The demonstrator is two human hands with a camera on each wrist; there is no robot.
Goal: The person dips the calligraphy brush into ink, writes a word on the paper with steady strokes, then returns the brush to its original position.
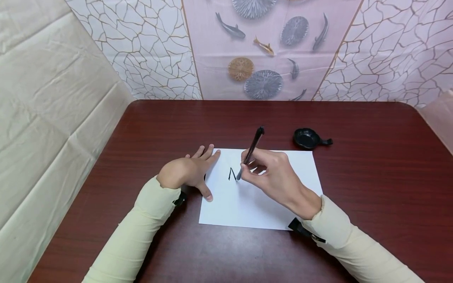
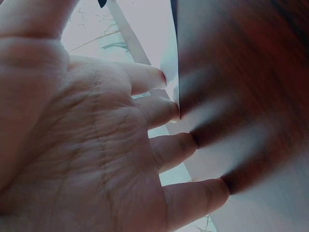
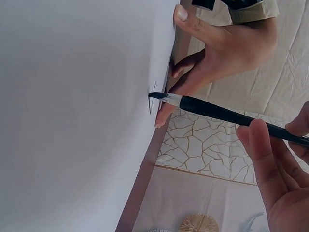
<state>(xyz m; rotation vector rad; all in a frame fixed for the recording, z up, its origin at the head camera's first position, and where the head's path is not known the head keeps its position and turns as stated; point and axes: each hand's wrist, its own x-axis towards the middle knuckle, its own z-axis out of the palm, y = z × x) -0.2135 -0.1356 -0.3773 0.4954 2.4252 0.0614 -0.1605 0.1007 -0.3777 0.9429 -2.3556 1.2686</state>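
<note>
A white sheet of paper (image 1: 226, 210) lies on the dark red-brown table, with a few thin black strokes (image 1: 230, 173) on its left part. My right hand (image 1: 274, 175) pinches a black-handled paintbrush (image 1: 254, 143) between thumb and fingers. In the right wrist view the brush (image 3: 217, 112) shows pale bristles with a black tip, which touches the paper at the strokes. My left hand (image 1: 192, 171) lies spread at the sheet's left edge, thumb and some fingertips on the paper. From the left wrist, its straight fingers (image 2: 181, 147) reach the paper edge and tabletop.
A small black pan-shaped dish (image 1: 307, 138) with a short handle sits just beyond the paper's far right corner. Patterned cloth (image 1: 148, 51) hangs behind the table (image 1: 371, 177), and plain pale cloth (image 1: 53, 98) hangs on the left side.
</note>
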